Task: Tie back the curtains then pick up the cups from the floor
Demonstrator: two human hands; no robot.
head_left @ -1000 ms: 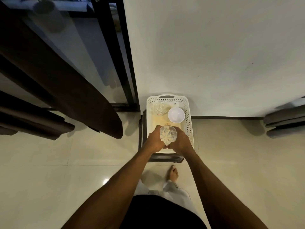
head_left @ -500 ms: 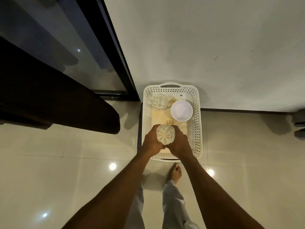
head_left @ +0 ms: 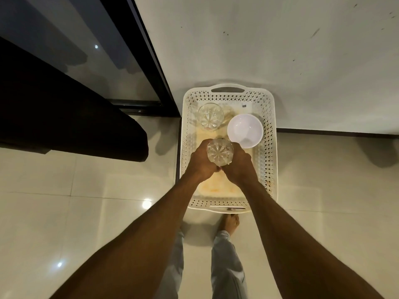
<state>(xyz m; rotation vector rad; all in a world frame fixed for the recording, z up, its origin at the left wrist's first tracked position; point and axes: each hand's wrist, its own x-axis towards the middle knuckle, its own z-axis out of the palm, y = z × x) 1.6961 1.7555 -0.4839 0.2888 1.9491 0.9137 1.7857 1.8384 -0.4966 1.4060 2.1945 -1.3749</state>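
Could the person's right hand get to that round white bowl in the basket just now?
Probably not right away: the right hand and left hand are both wrapped around a clear cut-glass cup. The round white bowl sits uncovered just beyond, so nothing else blocks it.

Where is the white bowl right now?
In the head view, the white bowl sits inside the white basket, toward its far right, beside a glass cup.
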